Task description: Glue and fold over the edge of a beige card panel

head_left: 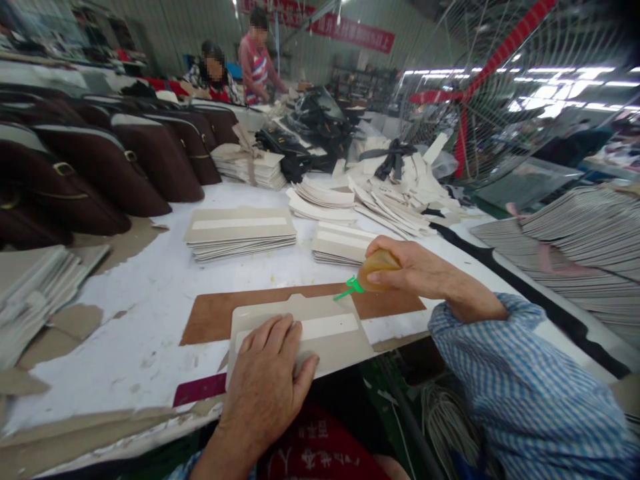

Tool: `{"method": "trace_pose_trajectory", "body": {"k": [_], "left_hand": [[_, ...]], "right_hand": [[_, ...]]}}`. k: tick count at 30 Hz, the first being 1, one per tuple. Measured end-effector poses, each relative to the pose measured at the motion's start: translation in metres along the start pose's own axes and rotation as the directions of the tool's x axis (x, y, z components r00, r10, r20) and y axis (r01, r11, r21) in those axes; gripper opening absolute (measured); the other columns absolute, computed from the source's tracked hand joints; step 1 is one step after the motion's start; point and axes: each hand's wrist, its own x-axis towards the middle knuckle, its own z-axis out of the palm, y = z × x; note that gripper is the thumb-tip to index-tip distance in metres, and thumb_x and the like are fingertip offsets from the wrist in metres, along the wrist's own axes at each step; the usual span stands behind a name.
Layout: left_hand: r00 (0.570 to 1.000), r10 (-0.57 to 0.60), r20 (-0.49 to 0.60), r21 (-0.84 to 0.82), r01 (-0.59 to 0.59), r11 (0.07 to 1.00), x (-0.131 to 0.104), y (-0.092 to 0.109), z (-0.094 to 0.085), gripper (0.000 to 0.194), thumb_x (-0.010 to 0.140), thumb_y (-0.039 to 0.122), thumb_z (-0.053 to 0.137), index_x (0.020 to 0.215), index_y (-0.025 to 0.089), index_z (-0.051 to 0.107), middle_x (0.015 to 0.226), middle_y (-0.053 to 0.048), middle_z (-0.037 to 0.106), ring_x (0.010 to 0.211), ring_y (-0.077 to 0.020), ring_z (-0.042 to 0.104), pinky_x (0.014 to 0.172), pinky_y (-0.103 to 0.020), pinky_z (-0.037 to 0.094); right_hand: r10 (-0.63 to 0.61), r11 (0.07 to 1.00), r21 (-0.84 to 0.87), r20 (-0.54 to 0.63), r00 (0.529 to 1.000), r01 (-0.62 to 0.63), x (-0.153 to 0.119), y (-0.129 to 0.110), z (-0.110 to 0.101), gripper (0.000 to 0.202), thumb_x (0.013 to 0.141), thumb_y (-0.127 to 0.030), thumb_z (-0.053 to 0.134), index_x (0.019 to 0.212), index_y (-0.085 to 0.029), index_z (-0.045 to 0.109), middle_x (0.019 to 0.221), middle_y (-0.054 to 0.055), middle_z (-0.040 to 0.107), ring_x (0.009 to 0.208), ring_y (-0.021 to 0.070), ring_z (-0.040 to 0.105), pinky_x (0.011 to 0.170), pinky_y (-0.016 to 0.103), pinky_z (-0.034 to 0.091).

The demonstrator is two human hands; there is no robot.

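Note:
My left hand (273, 373) lies flat, fingers stretched out, on a beige cut panel (320, 347) with a white strip along it. In my right hand (417, 270) is an amber squeeze bottle (379, 270) with a green nozzle (354, 285), tilted so its tip points down at the panel's upper edge. Whether the tip touches the panel I cannot tell. Beneath the panel, a brown strip (210, 315) sticks out on both sides. Behind it sit a stack of similar beige panels (240, 230) and a smaller stack (345, 243).
Brown bags (160, 157) stand in rows at the left. Loose beige pieces (400, 187) and dark material (315, 127) are heaped at the back. A large fan (465, 97) rises at the right, near bundled grey sheets (585, 233). Two people work beyond the table.

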Motion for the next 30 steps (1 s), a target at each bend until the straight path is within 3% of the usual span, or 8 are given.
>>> {"method": "trace_pose_trajectory", "body": {"k": [11,20,26,30], "left_hand": [[1.0,0.011,-0.022,0.018,-0.01,1.0,0.001,-0.001,0.0,0.042,0.097,0.041,0.058,0.128,0.014,0.063,0.134,-0.014,0.067,0.125,-0.0343,0.057,0.102,-0.053,0.05],[1.0,-0.014,-0.005,-0.009,0.014,1.0,-0.001,-0.001,0.0,0.042,0.097,0.042,0.058,0.129,0.015,0.063,0.136,-0.014,0.067,0.126,-0.0335,0.058,0.104,-0.053,0.049],[1.0,-0.014,0.007,-0.016,0.014,1.0,0.002,0.001,-0.002,0.042,0.096,0.041,0.059,0.128,0.014,0.063,0.135,-0.014,0.067,0.125,-0.0334,0.058,0.105,-0.053,0.049],[0.999,0.001,-0.04,0.04,0.001,0.999,-0.001,-0.004,0.003,0.042,0.095,0.04,0.06,0.129,0.016,0.063,0.134,-0.013,0.069,0.123,-0.0325,0.062,0.102,-0.052,0.052]], "right_hand": [[0.1,0.992,0.087,-0.06,0.993,-0.094,-0.018,0.029,-0.003,0.03,0.082,-0.049,0.069,0.097,-0.026,0.058,0.073,-0.003,0.062,0.068,0.0188,0.055,0.063,0.033,0.039],[0.071,0.985,0.165,-0.068,0.995,-0.059,-0.015,0.024,0.008,0.031,0.081,-0.047,0.07,0.098,-0.024,0.059,0.076,-0.003,0.063,0.071,0.0187,0.056,0.066,0.032,0.04],[0.047,0.938,0.347,-0.075,0.996,-0.018,-0.003,0.024,0.041,0.038,0.078,-0.049,0.074,0.102,-0.023,0.058,0.078,-0.003,0.062,0.073,0.019,0.056,0.066,0.032,0.041],[0.112,0.776,0.63,-0.144,0.983,0.004,-0.004,0.032,0.072,0.053,0.075,-0.053,0.082,0.114,-0.025,0.059,0.086,-0.001,0.068,0.076,0.02,0.061,0.068,0.032,0.046]]}}
